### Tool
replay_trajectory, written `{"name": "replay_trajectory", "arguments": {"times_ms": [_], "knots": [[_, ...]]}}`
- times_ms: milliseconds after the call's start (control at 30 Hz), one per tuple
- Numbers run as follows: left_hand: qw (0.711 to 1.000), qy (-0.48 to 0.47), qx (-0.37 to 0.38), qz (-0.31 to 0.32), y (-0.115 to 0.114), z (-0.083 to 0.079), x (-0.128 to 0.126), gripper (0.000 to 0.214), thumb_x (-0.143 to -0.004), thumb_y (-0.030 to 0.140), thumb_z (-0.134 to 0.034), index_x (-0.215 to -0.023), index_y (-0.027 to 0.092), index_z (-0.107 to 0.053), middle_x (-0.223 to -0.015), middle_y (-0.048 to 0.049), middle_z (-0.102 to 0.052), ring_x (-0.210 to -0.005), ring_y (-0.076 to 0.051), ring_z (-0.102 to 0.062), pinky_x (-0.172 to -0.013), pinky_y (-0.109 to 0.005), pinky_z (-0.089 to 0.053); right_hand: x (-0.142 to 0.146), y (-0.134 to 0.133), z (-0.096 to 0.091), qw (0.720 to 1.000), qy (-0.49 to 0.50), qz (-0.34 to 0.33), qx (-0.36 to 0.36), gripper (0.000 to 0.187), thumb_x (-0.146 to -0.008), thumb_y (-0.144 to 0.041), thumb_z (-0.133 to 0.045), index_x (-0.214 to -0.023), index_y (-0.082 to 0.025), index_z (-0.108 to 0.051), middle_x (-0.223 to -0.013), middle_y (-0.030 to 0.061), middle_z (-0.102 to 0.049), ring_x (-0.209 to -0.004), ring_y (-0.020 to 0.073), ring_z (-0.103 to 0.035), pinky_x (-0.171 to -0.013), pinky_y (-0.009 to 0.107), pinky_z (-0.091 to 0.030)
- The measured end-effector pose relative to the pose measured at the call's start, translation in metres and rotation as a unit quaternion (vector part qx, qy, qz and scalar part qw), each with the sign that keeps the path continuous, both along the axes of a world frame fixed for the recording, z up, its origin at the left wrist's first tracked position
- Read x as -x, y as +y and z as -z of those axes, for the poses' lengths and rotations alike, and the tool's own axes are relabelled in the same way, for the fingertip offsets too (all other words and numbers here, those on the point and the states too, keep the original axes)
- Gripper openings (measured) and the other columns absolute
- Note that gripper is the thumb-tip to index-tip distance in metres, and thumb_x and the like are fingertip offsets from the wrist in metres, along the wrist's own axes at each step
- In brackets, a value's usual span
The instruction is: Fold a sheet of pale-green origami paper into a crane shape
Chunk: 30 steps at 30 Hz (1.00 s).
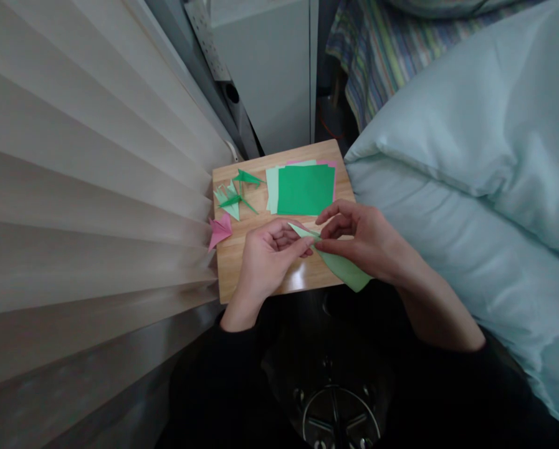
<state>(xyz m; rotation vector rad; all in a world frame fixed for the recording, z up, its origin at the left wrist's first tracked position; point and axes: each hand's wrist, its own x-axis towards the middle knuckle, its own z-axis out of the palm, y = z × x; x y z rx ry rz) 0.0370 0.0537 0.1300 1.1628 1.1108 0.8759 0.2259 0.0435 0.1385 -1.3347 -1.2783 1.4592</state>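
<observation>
A light green sheet of origami paper (347, 269), partly folded, is held above the front edge of a small wooden table (242, 268). My left hand (272, 252) pinches it near its pointed left end, thumb on top. From the other side my right hand (361, 237) grips the same paper between thumb and fingers, close to the left thumb. The paper's wide end hangs toward my lap below the right hand. Just beyond the hands lies a stack of square paper (306, 190), dark green on top, with pale green and pink edges showing beneath.
Folded green paper cranes (235, 198) sit at the table's back left, with a pink folded crane (220, 231) at its left edge. A pleated curtain (96, 206) borders the left, pale blue bedding (470, 174) the right. A white cabinet (265, 68) stands behind.
</observation>
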Motion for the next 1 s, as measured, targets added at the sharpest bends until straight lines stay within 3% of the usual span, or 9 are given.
{"name": "replay_trajectory", "arguments": {"times_ms": [133, 300, 600, 1000], "knots": [[1.000, -0.004, 0.005, 0.001, 0.0005, -0.0010, 0.0008, 0.033, -0.071, 0.036, -0.092, -0.087, 0.015, -0.073, -0.074, -0.0032, -0.077, -0.065, -0.016, -0.074, -0.067, -0.027, -0.063, -0.0025, 0.0006, 0.0000, 0.997, -0.061, -0.039, -0.032, 0.012, -0.080, -0.033, -0.078, -0.078, -0.023, -0.072, -0.072, 0.0014, -0.070, -0.070, 0.0188, -0.065, -0.067, 0.034, -0.051], [1.000, 0.001, 0.010, 0.006, 0.0007, -0.0018, 0.0013, 0.030, -0.071, 0.033, -0.091, -0.086, 0.015, -0.073, -0.072, -0.0021, -0.076, -0.064, -0.016, -0.074, -0.065, -0.026, -0.062, -0.0078, 0.0005, 0.0005, 0.984, -0.132, -0.065, -0.096, 0.012, -0.086, -0.032, -0.074, -0.078, -0.022, -0.074, -0.088, 0.0044, -0.073, -0.089, 0.0219, -0.067, -0.086, 0.037, -0.050], [0.998, -0.032, 0.018, -0.051, 0.0018, -0.0018, -0.0018, 0.027, -0.069, 0.027, -0.091, -0.087, 0.016, -0.075, -0.070, 0.0002, -0.073, -0.055, -0.010, -0.065, -0.051, -0.020, -0.050, -0.0063, -0.0002, 0.0042, 0.983, -0.085, -0.119, -0.107, 0.014, -0.088, -0.026, -0.073, -0.075, -0.024, -0.069, -0.093, 0.0032, -0.073, -0.096, 0.0222, -0.068, -0.096, 0.040, -0.049], [0.984, -0.116, 0.118, -0.069, 0.0016, -0.0069, -0.0027, 0.027, -0.058, 0.025, -0.095, -0.078, 0.016, -0.078, -0.070, 0.0000, -0.071, -0.058, -0.007, -0.057, -0.056, -0.021, -0.044, -0.0062, -0.0016, 0.0049, 0.983, -0.068, -0.141, -0.097, 0.013, -0.087, -0.024, -0.075, -0.075, -0.022, -0.070, -0.093, 0.0023, -0.073, -0.097, 0.0212, -0.068, -0.095, 0.038, -0.048]]}}
